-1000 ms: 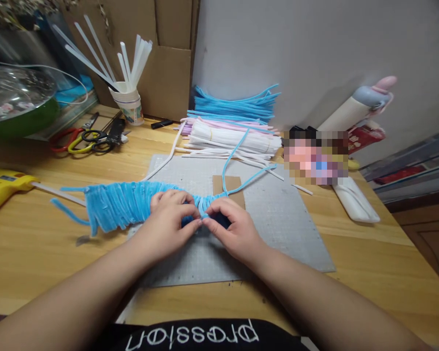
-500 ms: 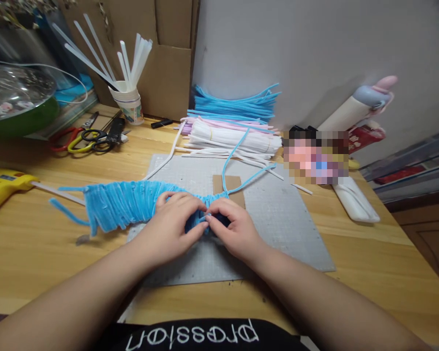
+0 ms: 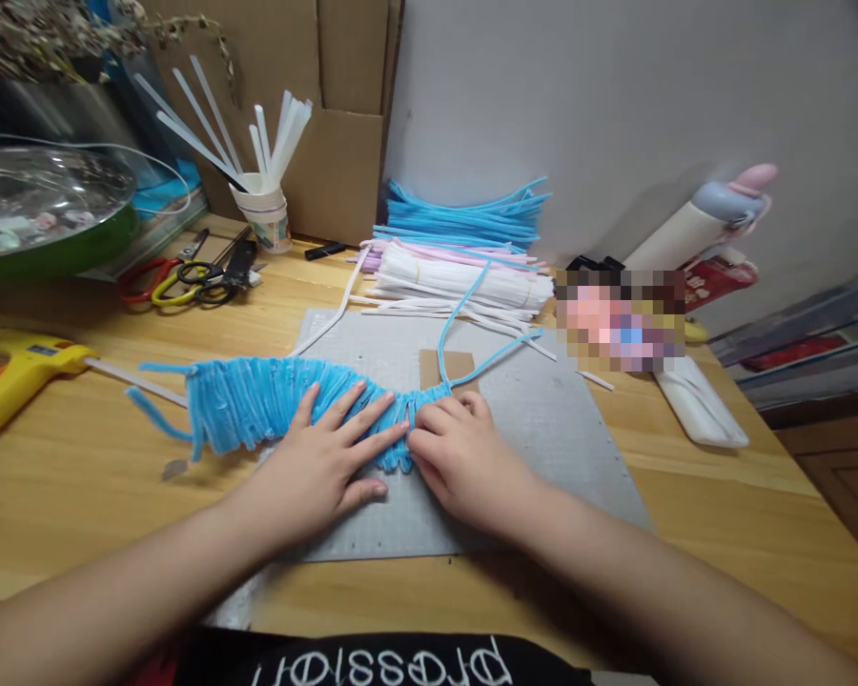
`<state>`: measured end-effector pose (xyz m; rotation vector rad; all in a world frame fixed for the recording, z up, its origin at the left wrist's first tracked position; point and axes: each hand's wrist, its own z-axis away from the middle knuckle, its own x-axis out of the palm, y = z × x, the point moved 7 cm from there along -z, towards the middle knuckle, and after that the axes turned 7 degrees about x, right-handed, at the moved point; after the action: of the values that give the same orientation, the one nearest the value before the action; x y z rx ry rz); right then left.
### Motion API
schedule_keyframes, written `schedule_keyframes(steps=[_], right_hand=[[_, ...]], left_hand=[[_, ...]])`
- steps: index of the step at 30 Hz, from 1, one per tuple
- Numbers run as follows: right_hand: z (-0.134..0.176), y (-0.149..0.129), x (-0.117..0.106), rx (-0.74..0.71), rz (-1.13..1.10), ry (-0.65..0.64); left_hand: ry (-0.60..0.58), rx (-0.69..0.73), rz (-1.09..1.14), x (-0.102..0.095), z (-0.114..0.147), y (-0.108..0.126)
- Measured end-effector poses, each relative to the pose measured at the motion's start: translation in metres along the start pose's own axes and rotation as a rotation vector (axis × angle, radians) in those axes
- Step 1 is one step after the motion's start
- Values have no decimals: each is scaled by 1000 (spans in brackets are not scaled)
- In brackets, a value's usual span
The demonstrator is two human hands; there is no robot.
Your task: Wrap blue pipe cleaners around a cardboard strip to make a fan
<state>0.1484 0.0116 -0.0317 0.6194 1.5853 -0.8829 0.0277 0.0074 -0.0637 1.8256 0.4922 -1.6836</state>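
- Both hands are seen from the head view: the left hand [image 3: 315, 476] is laid palm down with its fingers spread, while the right hand [image 3: 468, 453] is curled beside it; whether anything is pinched by its hidden fingertips cannot be told.
- Four left fingers are rested across a bright blue, ribbed strip of fuzzy pipe cleaners [image 3: 247, 405], and its narrower right end is touched by the right hand.
- That strip is placed partly on a grey gridded cutting mat [image 3: 543, 457], with its wide left end extended over the pale wooden table [image 3: 78, 514].
- Two long blue tails [image 3: 492, 360] are left loose beyond the right hand, near a small brown cardboard square [image 3: 439, 367].
- Ribs could be dragged apart or bunched if the right end were pulled harder than the left hand is pressed.
- The tails could be snagged by the right hand, should it be swung outward.
- The wide end could be caught on the white glue stick [image 3: 135, 381] of the yellow glue gun [image 3: 35, 372] if the strip were slid leftward.
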Motion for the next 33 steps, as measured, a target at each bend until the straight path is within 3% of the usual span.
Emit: schedule_keyframes(steps=[6,14,20,23,28,33], right_hand=[[7,0,-7,-64,21,57],[17,4,-11,-36,26,115],[19,11,-16,47,-34,145],[19,16,-20,80,-180,146],[9,22,-20,152,-582,51],[2,29,-2,320,-972,-54]], left_hand=[[4,-17,12,-1,1,0],[38,-10,25,-2,0,1],[108,-76,-58,-24,17,-11],[149,-147,-126,-35,37,-32],[121,-139,-179,-38,54,-58],[137,-137,-109,-43,37,-45]])
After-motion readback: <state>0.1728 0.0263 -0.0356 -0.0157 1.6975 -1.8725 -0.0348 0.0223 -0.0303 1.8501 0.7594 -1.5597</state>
